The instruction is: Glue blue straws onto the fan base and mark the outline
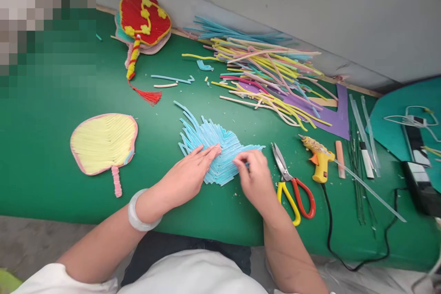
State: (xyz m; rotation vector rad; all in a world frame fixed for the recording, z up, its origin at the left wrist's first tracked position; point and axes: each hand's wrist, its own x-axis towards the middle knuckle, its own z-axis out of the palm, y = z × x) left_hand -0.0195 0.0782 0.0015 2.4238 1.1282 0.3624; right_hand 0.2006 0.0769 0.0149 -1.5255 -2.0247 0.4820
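Note:
A flat panel of light blue strips [216, 147] laid in a herringbone pattern rests on the green table [51, 147]. My left hand [188, 175] lies on its left half with fingers stretched flat, pressing it down. My right hand [253, 177] sits at the panel's right edge, thumb and fingers pinched on a blue strip there. A pale bangle [139, 213] circles my left wrist.
Scissors with one yellow and one red handle [291, 183] and a yellow glue gun [319, 158] with its black cord lie right of my hands. A heap of coloured strips [268, 73] lies at the back. A yellow fan [103, 144] and a red fan [144, 20] lie left.

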